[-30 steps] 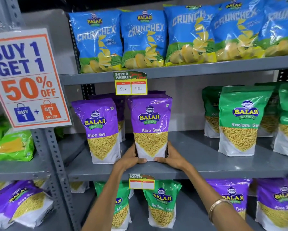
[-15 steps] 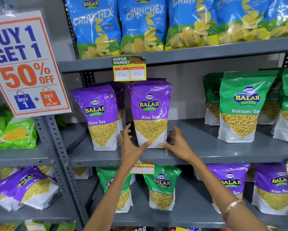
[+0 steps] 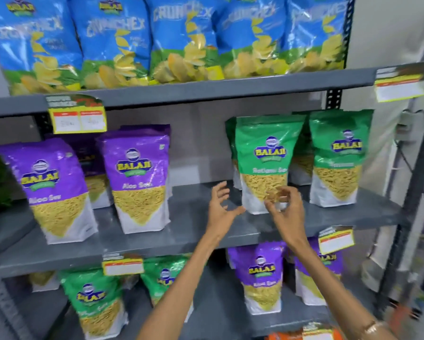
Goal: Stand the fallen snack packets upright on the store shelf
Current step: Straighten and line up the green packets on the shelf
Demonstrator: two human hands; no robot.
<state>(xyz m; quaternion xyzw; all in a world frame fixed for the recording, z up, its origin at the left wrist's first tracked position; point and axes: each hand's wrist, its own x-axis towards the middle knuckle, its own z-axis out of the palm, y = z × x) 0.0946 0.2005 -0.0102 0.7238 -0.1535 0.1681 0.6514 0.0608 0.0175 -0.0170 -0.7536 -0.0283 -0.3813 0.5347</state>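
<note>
A grey metal rack (image 3: 206, 92) with perforated uprights (image 3: 333, 99) and flat grey shelf boards stands against a pale grey back panel (image 3: 198, 143), yellow price tags (image 3: 77, 119) clipped to its edges, with a plain whitish wall (image 3: 387, 33) at its right, evenly lit.

Aloo Sev packets (image 3: 136, 177) left, Ratlami packets (image 3: 267, 163) right
</note>
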